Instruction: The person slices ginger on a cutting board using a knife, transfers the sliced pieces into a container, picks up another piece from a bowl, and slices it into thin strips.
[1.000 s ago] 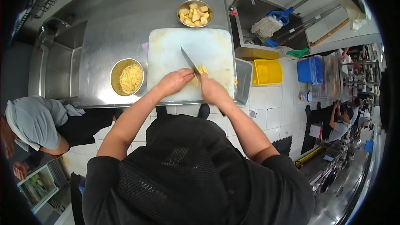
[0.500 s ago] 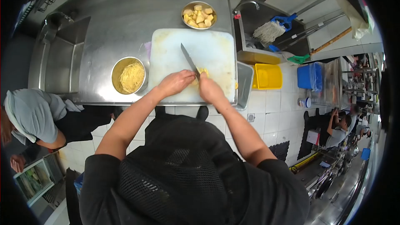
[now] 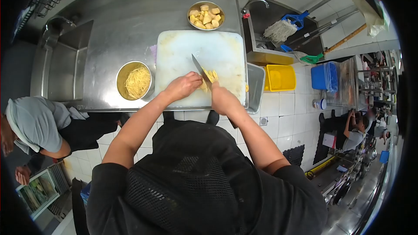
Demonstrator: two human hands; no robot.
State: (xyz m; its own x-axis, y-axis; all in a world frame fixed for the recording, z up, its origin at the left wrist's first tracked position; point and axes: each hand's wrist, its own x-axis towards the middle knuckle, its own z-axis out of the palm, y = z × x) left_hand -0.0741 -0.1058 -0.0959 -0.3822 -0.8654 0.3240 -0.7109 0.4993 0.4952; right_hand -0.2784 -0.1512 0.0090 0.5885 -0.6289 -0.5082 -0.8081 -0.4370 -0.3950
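1. Right hand (image 3: 225, 100) clamped round the knife (image 3: 198, 65)!
2. Just left, my left hand (image 3: 183, 86) bunches at the blade; I can't tell its hold.
3. Yellow strips (image 3: 211, 75) lie right beside the blade.

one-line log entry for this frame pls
right hand: holds knife | left hand: steadies yellow food on cutting board | cut strips: right of blade

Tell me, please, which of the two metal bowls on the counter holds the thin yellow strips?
The left bowl, beside the white cutting board, holds the strips; the far bowl, beyond the board, holds chunks instead.
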